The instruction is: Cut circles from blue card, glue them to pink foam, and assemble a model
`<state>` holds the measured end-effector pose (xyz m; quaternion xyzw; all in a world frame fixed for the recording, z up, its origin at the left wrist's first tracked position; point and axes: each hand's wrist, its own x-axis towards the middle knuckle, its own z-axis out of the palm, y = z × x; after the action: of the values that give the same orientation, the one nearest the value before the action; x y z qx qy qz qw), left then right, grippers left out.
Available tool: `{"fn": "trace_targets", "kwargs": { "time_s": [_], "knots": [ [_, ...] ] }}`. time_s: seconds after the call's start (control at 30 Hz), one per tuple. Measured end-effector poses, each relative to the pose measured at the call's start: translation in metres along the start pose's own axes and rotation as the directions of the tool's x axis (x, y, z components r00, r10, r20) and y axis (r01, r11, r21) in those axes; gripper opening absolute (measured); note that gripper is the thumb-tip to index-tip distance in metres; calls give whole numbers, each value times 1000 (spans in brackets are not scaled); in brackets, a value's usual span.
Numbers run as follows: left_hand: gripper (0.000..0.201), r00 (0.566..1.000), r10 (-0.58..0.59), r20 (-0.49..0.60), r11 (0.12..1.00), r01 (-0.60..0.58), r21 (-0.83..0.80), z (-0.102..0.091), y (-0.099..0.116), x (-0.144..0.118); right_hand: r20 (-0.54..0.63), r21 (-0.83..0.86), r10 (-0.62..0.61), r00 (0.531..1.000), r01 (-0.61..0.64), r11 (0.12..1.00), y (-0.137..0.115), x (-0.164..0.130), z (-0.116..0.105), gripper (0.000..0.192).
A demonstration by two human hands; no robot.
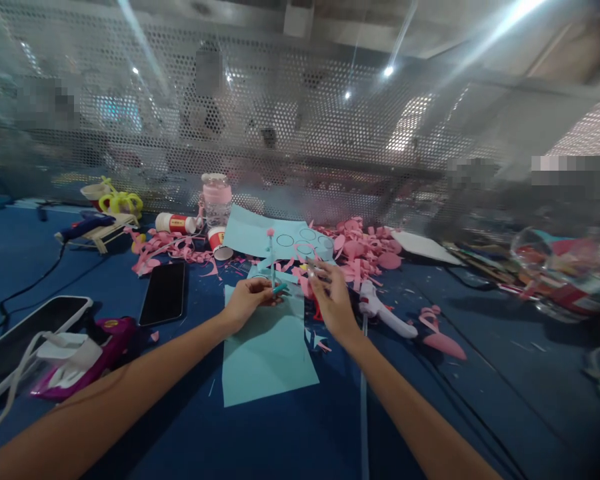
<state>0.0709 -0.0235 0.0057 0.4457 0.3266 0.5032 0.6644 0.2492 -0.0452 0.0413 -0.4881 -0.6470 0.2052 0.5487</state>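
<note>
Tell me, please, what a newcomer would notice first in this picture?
The left hand holds a thin teal stick upright over a light blue paper sheet at the centre. Behind it, pink paper scraps lie heaped on the blue table.

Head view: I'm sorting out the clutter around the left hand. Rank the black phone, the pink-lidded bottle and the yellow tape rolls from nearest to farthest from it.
From the left hand:
1. Black phone, flat on the mat just to its left.
2. Pink-lidded bottle, upright behind it, near the mesh.
3. Yellow tape rolls, far back left.
</note>
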Motion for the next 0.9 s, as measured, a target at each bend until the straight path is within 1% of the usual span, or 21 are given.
{"fn": "trace_targets", "kwargs": {
  "time_s": [0.03, 0.07, 0.1, 0.13, 0.2, 0.23, 0.27, 0.33, 0.37, 0.4, 0.43, 0.47, 0.5, 0.53, 0.57, 0.6, 0.67, 0.73, 0.8, 0.87, 0.9],
  "knots": [
    [37, 1000, 2, -11, 1000, -2, 2, 0, -1, 1, -29, -112, -85, 996, 81, 990, -3, 2, -5, 36],
    [38, 1000, 1, -22, 1000, -1, 4, -1, -1, 1, -28, -209, -143, 989, 134, 969, -6, 3, -11, 31],
    [39, 999, 0, -34, 1000, 0, 4, -1, -2, 2, 8, -284, -165, 986, 161, 945, -9, 2, -17, 26],
    [39, 999, -1, -43, 1000, 2, 6, -1, -2, 2, 69, -336, -153, 986, 168, 927, -12, 0, -23, 21],
    [40, 998, -7, -63, 1000, 7, 4, 0, -2, 2, 191, -426, -91, 977, 166, 889, -15, -10, -35, 15],
    [41, 997, -11, -73, 1000, 11, -1, 0, -2, 2, 225, -485, -77, 971, 179, 856, -15, -17, -43, 13],
    [42, 997, -16, -80, 1000, 16, -6, 1, -1, 2, 233, -561, -90, 968, 209, 801, -13, -26, -51, 10],
    [44, 996, -26, -84, 1000, 25, -18, 2, -1, 2, 198, -736, -144, 970, 244, 632, -2, -42, -71, 12],
    [44, 996, -26, -81, 999, 24, -27, 2, -1, 2, 173, -803, -165, 971, 236, 547, 7, -48, -82, 19],
    [43, 997, -23, -76, 999, 20, -36, 2, -1, 2, 132, -855, -169, 977, 199, 479, 16, -53, -93, 27],
    [43, 997, -19, -70, 999, 16, -45, 2, -2, 2, 93, -885, -171, 981, 160, 437, 26, -56, -103, 38],
    [42, 998, -15, -66, 999, 11, -52, 2, -2, 2, 74, -893, -171, 982, 142, 427, 36, -57, -112, 45],
    [42, 998, -11, -63, 998, 7, -57, 2, -3, 2, 108, -881, -149, 983, 165, 443, 45, -57, -120, 48],
    [42, 998, -7, -60, 998, 4, -58, 1, -4, 2, 116, -870, -130, 985, 164, 464, 53, -55, -125, 50],
    [42, 998, -3, -60, 998, 0, -57, 1, -4, 2, 96, -867, -112, 989, 139, 479, 60, -53, -128, 52],
    [42, 998, 1, -61, 999, -4, -54, 1, -5, 3, 73, -864, -90, 993, 108, 492, 66, -50, -129, 55],
    [44, 998, 10, -67, 999, -13, -49, 0, -7, 3, -11, -865, -55, 998, 18, 501, 76, -45, -127, 65],
    [45, 997, 17, -73, 999, -20, -49, 0, -8, 4, -79, -865, -53, 995, -42, 500, 83, -42, -124, 76],
    [45, 997, 18, -69, 998, -22, -51, 0, -8, 4, -94, -854, -79, 992, -40, 519, 88, -39, -124, 81],
    [45, 998, 18, -64, 998, -21, -51, 0, -8, 4, -63, -825, -80, 995, -7, 566, 89, -34, -128, 80],
    [45, 998, 15, -67, 998, -18, -53, 0, -7, 4, -42, -804, -62, 997, 3, 595, 87, -31, -131, 78]
  ]
}}
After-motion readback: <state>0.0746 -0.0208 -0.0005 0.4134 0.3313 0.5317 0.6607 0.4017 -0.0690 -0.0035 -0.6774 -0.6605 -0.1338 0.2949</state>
